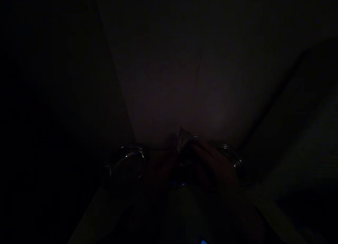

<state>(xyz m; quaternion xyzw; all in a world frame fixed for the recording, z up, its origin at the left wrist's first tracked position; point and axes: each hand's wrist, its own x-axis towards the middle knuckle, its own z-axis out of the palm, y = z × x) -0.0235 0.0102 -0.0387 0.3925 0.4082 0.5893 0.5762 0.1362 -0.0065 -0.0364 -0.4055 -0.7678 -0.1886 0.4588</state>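
The scene is very dark and outlines are faint. My right hand (pixel 219 165) reaches in from the lower right, its fingers curled inward around something dark that I cannot make out. At those fingertips a small pale, pointed piece (pixel 182 138), like paper or cloth, sticks up. Just left of it is my left hand (pixel 162 165), close to the same spot; its fingers are lost in shadow. Between the two hands sits a dark shape with a faint blue glint (pixel 179 184), its kind unclear.
A shiny round metal bowl or dish (pixel 126 163) stands left of my hands. Another shiny round dish (pixel 233 156) is partly hidden behind my right hand. A pale upright wall (pixel 163 85) rises behind them. Near the bottom edge a small blue light (pixel 204 242) shows.
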